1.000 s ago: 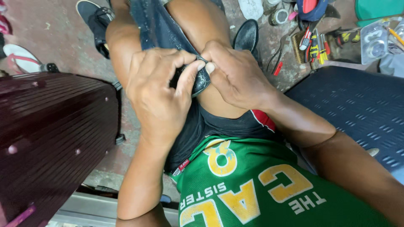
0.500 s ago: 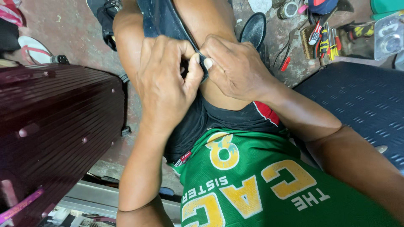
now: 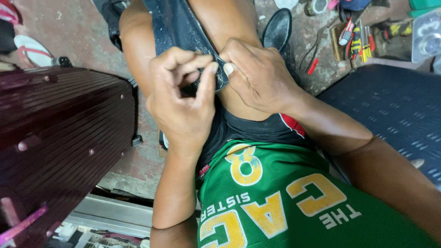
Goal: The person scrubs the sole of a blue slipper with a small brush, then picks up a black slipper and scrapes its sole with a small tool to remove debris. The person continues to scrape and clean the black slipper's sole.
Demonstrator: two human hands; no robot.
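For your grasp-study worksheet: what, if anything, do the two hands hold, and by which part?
Both the left hand and the right hand pinch the near edge of a dark flat strip lying between the knees.

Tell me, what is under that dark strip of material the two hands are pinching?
Under the dark strip lie the person's bare thighs, with black shorts nearer the body. The left hand and right hand cover its near end, so what lies beneath there is hidden.
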